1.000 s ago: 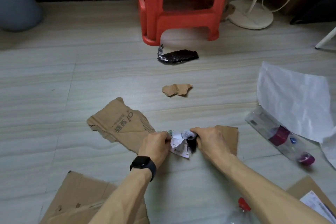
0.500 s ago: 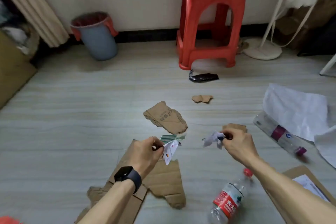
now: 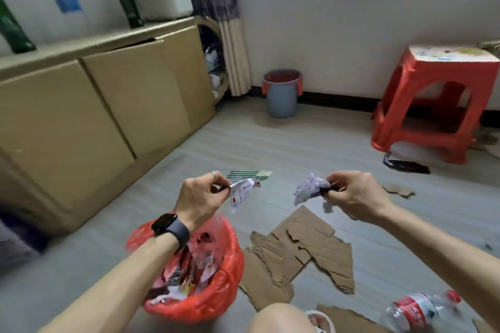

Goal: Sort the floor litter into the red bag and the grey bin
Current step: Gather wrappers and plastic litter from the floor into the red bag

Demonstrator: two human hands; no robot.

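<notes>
My left hand [image 3: 201,197] pinches a few paper scraps [image 3: 240,192], white printed and green striped, above the far rim of the red bag [image 3: 216,297]. The bag stands open on the floor below my left wrist, holding several bits of litter. My right hand [image 3: 351,194] pinches a crumpled white paper wad [image 3: 308,188] with something dark in it, held over the floor to the right of the bag. The grey bin [image 3: 281,94] with a red liner stands by the far wall. Torn cardboard pieces [image 3: 305,249] lie on the floor right of the bag.
A clear plastic bottle with a red label [image 3: 416,311] lies at the bottom right. A black wrapper [image 3: 405,165] and a small cardboard scrap [image 3: 400,190] lie near the red stool [image 3: 438,100]. Big cardboard boxes [image 3: 94,116] line the left wall. My knee [image 3: 278,319] is at the bottom.
My hands lifted off the floor and drew apart, each keeping its paper. The view swung left, bringing the red bag under my left hand.
</notes>
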